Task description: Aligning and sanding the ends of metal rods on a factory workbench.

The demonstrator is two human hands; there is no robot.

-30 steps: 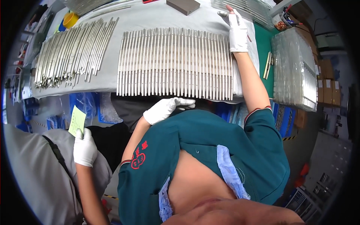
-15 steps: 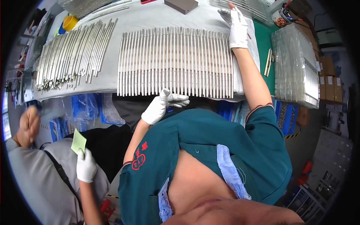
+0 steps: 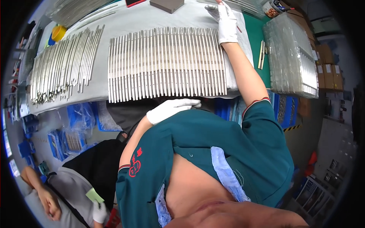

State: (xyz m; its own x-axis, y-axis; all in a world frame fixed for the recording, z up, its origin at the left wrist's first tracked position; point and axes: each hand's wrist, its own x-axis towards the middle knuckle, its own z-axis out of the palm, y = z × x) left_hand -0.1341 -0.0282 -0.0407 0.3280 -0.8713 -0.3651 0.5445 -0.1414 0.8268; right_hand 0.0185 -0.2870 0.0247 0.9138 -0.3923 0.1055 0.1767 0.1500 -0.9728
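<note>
A long row of silver metal rods [image 3: 167, 62] lies side by side on a grey cloth [image 3: 190, 15] across the table. My right hand [image 3: 227, 22], in a white glove, reaches to the far right end of that row and rests on the cloth. A thin red-tipped stick seems to run under its fingers; I cannot tell if it is gripped. My left hand [image 3: 171, 108], also gloved, hovers just below the table's front edge with its fingers stretched out and nothing in it.
A looser heap of rods [image 3: 61, 64] lies at the left, with a yellow cup [image 3: 58, 33] behind it. Clear bagged rods [image 3: 292, 57] are stacked on the right, past a green mat [image 3: 258, 38]. Another person's gloved hand [image 3: 99, 212] at lower left holds a pale green slip [image 3: 94, 195].
My left hand lifted with spread fingers, then settled flat again near the table edge. The other person's hand with the green slip dropped lower. My right hand stayed put.
</note>
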